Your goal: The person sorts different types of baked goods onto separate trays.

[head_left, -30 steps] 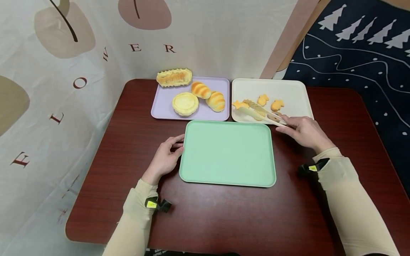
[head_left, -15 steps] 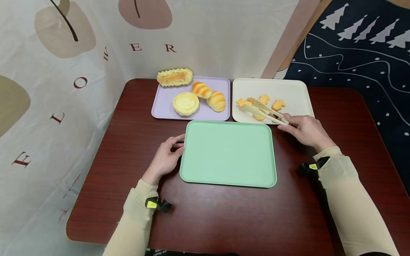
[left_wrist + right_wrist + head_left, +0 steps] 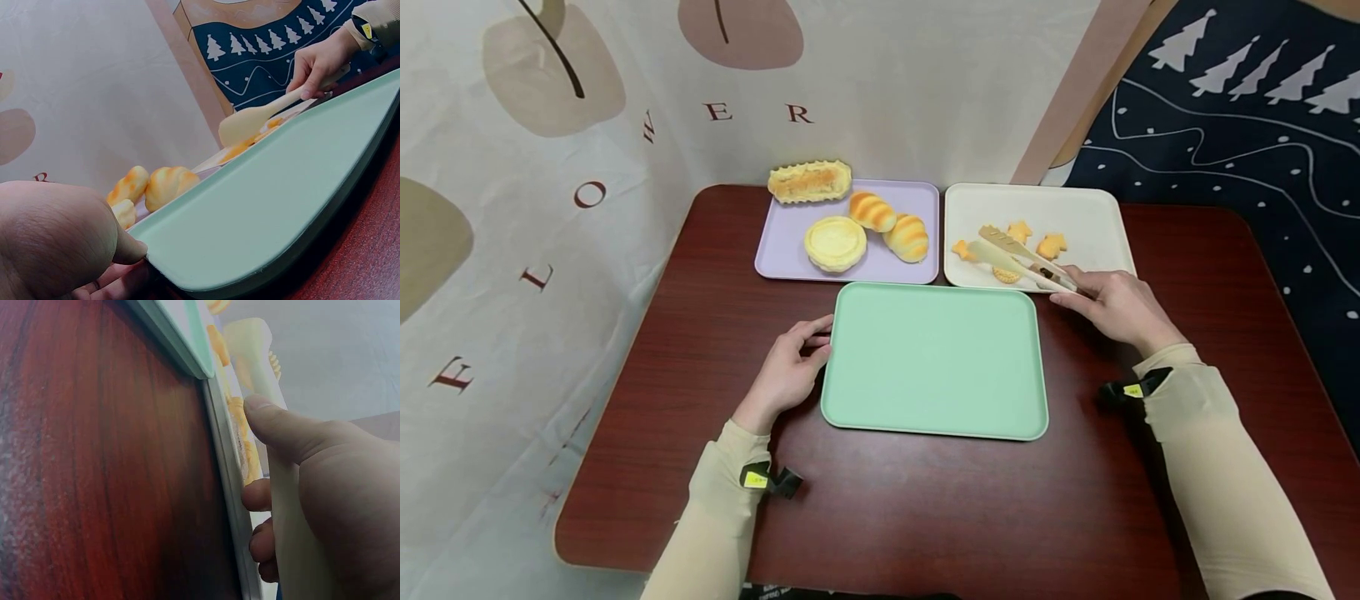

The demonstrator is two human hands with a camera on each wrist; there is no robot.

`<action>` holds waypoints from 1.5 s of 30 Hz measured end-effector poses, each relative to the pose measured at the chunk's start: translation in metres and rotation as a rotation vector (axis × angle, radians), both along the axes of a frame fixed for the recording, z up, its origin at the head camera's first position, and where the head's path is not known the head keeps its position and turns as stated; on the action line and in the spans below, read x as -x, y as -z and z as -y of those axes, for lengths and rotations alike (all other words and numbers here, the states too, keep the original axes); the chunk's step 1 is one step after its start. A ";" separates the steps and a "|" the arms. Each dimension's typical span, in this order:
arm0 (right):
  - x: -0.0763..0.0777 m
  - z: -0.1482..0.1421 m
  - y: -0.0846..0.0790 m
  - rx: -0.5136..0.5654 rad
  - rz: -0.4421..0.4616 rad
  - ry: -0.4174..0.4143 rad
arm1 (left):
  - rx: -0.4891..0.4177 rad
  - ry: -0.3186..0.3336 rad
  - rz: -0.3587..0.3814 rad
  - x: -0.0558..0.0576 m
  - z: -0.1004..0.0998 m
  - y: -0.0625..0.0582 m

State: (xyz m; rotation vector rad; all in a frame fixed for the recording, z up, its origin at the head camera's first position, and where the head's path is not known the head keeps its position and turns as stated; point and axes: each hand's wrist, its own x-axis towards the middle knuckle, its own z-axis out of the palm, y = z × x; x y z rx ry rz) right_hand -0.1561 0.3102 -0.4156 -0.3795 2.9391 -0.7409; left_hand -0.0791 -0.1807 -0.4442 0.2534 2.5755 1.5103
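Observation:
My right hand point(image 3: 1116, 307) grips a pair of pale beige tongs point(image 3: 1009, 260), one arm flat and the other notched at the tip. The tong tips hover over or among small biscuits on the cream tray point(image 3: 1101, 250); contact with any biscuit cannot be told. Close to the tips lie a star-shaped biscuit point(image 3: 962, 250) and a round biscuit point(image 3: 1006, 274), partly covered. Two more shaped biscuits point(image 3: 1051, 245) lie just behind. My left hand point(image 3: 785, 371) rests against the left edge of a bare green tray point(image 3: 934, 360); in the left wrist view its thumb point(image 3: 130, 248) touches the rim.
A lilac tray point(image 3: 775, 254) at the back left holds a round tart point(image 3: 835, 243), two striped bread rolls point(image 3: 907, 238) and a long crimped pastry point(image 3: 809, 182), which overhangs its corner. Everything stands on a dark red table point(image 3: 925, 508) with printed cloth point(image 3: 910, 92) behind.
The tong tips have shifted slightly back and to the right, and the star-shaped biscuit is now more covered by them. My left hand and the green tray have stayed in place.

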 end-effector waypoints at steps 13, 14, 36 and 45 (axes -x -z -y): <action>-0.001 -0.001 0.000 0.018 -0.013 0.003 | -0.015 -0.004 0.000 -0.001 0.000 0.000; -0.001 -0.002 0.000 0.019 -0.016 0.002 | -0.015 -0.004 0.000 -0.001 0.000 0.000; -0.020 -0.007 -0.009 -0.033 -0.020 0.036 | -0.002 0.006 -0.006 0.000 0.000 0.000; -0.040 -0.018 -0.008 -0.053 -0.074 0.030 | -0.002 0.003 -0.007 0.000 -0.001 -0.001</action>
